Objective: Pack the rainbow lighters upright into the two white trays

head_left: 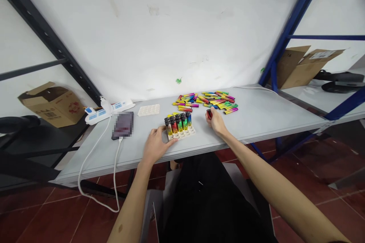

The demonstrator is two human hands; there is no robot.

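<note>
Several metallic-coloured lighters (179, 121) with black tops stand upright in rows in a white holed tray (186, 133). My left hand (155, 145) grips the tray's left end, thumb along the front edge and fingers at the side. To the right of the tray, just above the table, my right hand (217, 122) is closed around a lighter (209, 114); only its dark red end shows, and the rest is hidden by the fingers. Behind both hands lies a loose pile of shiny multicoloured lighters (218, 101), spread toward the wall.
On the grey table (256, 114), a second white holed tray (148, 110) lies left of the pile. Farther left are a phone (123, 125) with a white cable (116, 167) hanging over the edge, and a power strip (110, 111). Cardboard boxes (57, 106) stand beyond the frames.
</note>
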